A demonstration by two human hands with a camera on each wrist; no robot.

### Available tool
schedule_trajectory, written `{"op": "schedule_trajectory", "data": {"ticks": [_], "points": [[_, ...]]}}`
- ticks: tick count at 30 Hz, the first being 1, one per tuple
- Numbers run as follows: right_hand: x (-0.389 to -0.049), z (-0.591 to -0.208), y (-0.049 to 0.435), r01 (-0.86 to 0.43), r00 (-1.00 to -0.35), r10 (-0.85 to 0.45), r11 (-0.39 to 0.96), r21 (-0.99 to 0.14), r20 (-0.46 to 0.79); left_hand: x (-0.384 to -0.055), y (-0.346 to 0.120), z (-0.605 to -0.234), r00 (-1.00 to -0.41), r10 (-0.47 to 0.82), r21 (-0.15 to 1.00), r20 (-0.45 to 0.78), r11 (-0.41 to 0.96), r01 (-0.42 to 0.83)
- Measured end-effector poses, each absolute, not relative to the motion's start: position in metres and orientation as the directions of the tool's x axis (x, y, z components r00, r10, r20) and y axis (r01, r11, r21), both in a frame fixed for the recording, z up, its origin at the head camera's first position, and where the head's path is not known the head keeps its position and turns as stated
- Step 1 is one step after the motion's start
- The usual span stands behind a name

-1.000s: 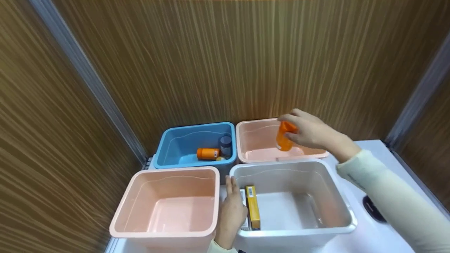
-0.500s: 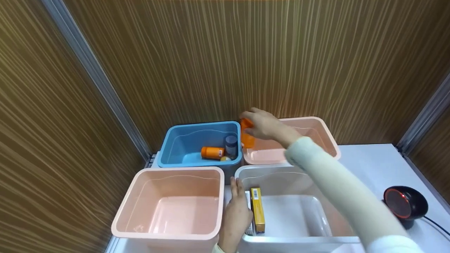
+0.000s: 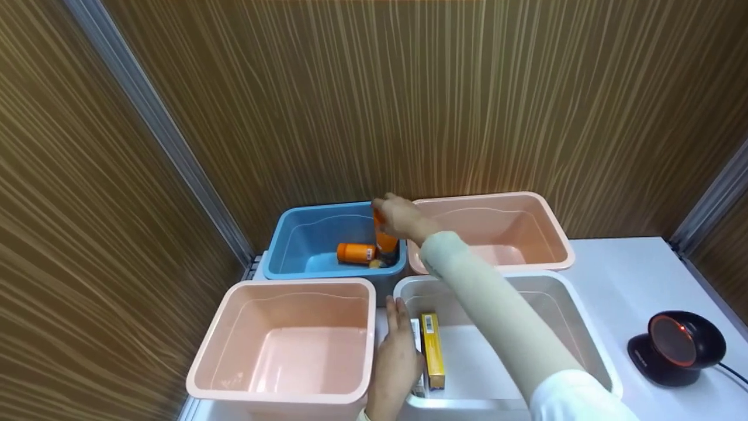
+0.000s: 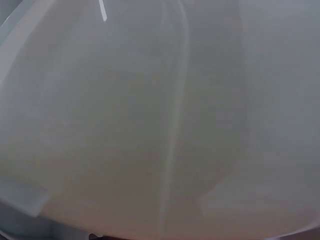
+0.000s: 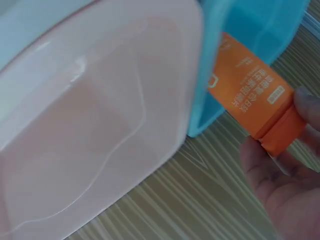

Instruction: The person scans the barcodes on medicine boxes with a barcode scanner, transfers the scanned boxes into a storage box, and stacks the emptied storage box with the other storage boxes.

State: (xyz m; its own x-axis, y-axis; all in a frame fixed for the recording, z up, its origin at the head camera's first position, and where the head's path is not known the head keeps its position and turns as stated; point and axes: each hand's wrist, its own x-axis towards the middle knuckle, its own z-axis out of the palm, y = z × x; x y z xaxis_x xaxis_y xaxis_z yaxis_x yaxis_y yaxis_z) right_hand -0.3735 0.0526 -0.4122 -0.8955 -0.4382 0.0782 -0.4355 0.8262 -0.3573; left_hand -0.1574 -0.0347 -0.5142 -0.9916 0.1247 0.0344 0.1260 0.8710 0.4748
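My right hand point(image 3: 400, 217) grips an orange bottle point(image 5: 252, 82) by its cap end, thumb and fingers around it. The bottle is tilted, its printed body reaching over the right side of the blue bin point(image 3: 301, 231). A second orange bottle point(image 3: 355, 253) lies on its side in that bin. Behind the held bottle, a dark-lidded jar is mostly hidden. My left hand point(image 3: 397, 362), fingers straight, rests at the left wall of the white bin point(image 3: 540, 310). Just inside that wall stand a yellow box point(image 3: 433, 351) and a white box, partly covered by the hand.
A pink bin point(image 3: 312, 301) stands front left, and another pink bin point(image 3: 485, 219) is at the back right. On the white table's right side sits a black round device point(image 3: 681, 345) with a cable. Wood-grain panels point(image 3: 374, 99) enclose the back and sides.
My right hand has carried the orange bottle leftward, from over the back pink bin to the blue bin, and lowered it there. The left hand stays at the white bin's wall.
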Motion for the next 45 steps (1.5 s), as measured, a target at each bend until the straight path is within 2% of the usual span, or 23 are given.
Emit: {"op": "schedule_trajectory", "data": {"ticks": [3, 6, 13, 18, 24, 30, 36, 45], "points": [[-0.375, -0.423, 0.049, -0.471, -0.879, -0.471, 0.835, -0.285, 0.075, -0.155, -0.034, -0.516, -0.991, 0.116, 0.488, 0.067, 0.862, 0.134], [-0.375, -0.431, 0.051, -0.463, -0.883, -0.465, 0.843, -0.274, 0.062, -0.153, -0.031, -0.516, -0.990, 0.119, 0.493, 0.075, 0.858, 0.141], [-0.373, -0.443, 0.056, -0.316, -0.932, -0.356, 0.891, -0.327, -0.071, -0.149, -0.027, -0.515, -0.990, 0.143, 0.512, 0.009, 0.849, 0.128], [-0.370, -0.445, 0.057, -0.269, -0.937, -0.321, 0.914, -0.303, -0.136, -0.145, -0.027, -0.514, -0.987, 0.160, 0.503, 0.011, 0.852, 0.144], [-0.365, -0.443, 0.060, -0.320, -0.929, -0.356, 0.911, -0.259, -0.106, -0.146, -0.030, -0.516, -0.986, 0.165, 0.470, 0.038, 0.867, 0.163], [-0.357, -0.440, 0.076, -0.368, -0.915, -0.398, 0.886, -0.281, -0.058, -0.153, -0.029, -0.519, -0.986, 0.164, 0.494, -0.024, 0.860, 0.130], [-0.348, -0.432, 0.105, -0.400, -0.907, -0.422, 0.875, -0.271, -0.022, -0.165, -0.033, -0.524, -0.984, 0.175, 0.528, -0.024, 0.838, 0.136], [-0.333, -0.416, 0.152, -0.385, -0.905, -0.424, 0.842, -0.378, -0.022, -0.179, -0.039, -0.530, -0.986, 0.166, 0.522, -0.028, 0.843, 0.127]]}}
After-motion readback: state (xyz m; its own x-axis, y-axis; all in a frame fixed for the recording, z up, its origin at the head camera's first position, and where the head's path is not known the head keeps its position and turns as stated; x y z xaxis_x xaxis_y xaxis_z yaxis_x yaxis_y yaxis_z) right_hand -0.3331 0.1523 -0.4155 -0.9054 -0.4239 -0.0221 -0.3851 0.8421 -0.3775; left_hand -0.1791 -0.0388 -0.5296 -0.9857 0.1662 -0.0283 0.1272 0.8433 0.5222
